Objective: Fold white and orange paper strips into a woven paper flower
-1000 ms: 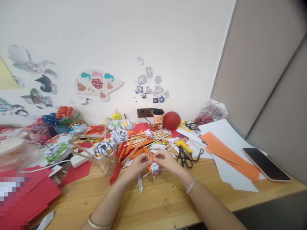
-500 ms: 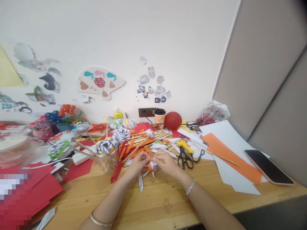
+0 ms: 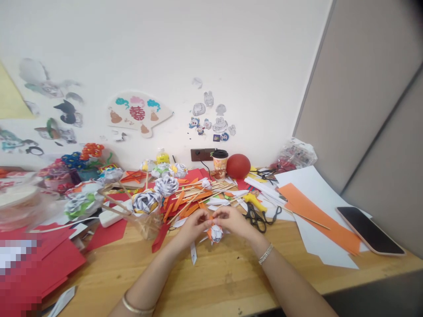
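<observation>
A small white and orange paper flower [image 3: 216, 234] hangs bloom-down just under my fingertips, above the wooden table. My left hand [image 3: 197, 228] pinches its orange upper part from the left. From the right, my right hand [image 3: 230, 221] closes on the same spot, and the fingertips of both hands nearly meet. The fingers hide the flower's base. Beneath my left hand lies a folded white paper strip [image 3: 193, 254]. Several thin wooden sticks [image 3: 194, 191] and orange paper strips [image 3: 179, 201] are heaped just beyond my hands.
Black-handled scissors [image 3: 255, 219] and a yellow glue gun [image 3: 255, 202] lie right of my hands. Finished paper flowers [image 3: 146, 201] stand at left. A paper cup [image 3: 220, 165] and red balloon [image 3: 238, 166] are at the back. Orange sheets [image 3: 324, 220] and a phone [image 3: 370, 231] lie far right.
The paper flower has turned and come lower, so more of its white bloom shows below my fingers. Both hands have shifted slightly right and stay close together.
</observation>
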`<state>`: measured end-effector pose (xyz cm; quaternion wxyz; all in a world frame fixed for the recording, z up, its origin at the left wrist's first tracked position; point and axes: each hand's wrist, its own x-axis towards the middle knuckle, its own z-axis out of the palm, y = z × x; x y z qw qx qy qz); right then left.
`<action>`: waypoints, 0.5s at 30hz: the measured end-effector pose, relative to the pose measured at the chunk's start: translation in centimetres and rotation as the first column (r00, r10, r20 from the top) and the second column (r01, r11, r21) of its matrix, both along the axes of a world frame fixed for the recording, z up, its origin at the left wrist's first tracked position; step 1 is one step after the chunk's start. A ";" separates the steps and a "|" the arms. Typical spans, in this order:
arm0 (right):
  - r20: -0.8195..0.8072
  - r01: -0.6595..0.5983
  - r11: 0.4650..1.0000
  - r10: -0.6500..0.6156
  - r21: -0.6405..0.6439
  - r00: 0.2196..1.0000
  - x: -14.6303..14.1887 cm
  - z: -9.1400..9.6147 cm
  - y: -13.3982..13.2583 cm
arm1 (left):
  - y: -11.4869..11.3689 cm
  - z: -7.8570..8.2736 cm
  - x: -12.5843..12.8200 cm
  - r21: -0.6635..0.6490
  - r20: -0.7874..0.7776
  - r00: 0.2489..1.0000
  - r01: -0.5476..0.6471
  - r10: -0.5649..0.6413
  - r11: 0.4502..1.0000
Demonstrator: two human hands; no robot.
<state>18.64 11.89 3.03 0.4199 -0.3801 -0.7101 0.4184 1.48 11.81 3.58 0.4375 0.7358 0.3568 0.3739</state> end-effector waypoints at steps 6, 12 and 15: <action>-0.083 0.041 0.997 -0.047 -0.069 0.995 -0.3 0.5 -0.4 | 0.4 -0.4 -0.1 -0.083 0.006 0.999 -0.053 0.054 0.995; -0.124 -0.068 0.979 0.045 -0.190 0.991 -0.1 0.6 -0.6 | -0.3 0.2 -0.2 -0.287 0.001 0.999 -0.035 0.036 0.957; -0.128 -0.145 0.953 0.114 -0.267 0.985 0.0 0.3 -0.5 | -0.5 0.2 -0.3 -0.333 -0.037 0.999 -0.045 0.034 0.942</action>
